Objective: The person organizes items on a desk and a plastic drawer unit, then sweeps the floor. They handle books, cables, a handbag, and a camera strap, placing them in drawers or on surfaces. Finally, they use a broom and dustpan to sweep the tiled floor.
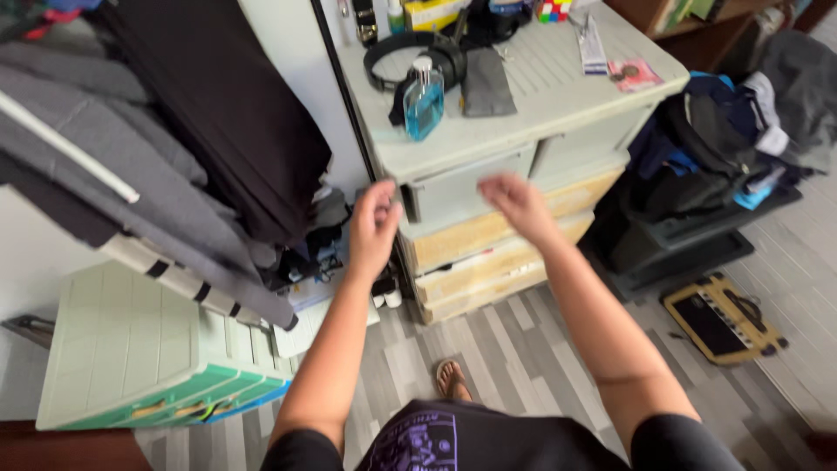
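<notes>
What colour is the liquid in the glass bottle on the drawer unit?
Blue, in the bottle; seen in the head view.

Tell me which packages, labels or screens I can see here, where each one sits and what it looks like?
Yellow box: back edge of the drawer unit top, rectangular, partly cut off.
White tube: lying flat on the right of that top, long and narrow.
Pink packet: near the right front corner, flat, small.
Blue bottle: standing at the left front, clear cap.
No screens.
</notes>
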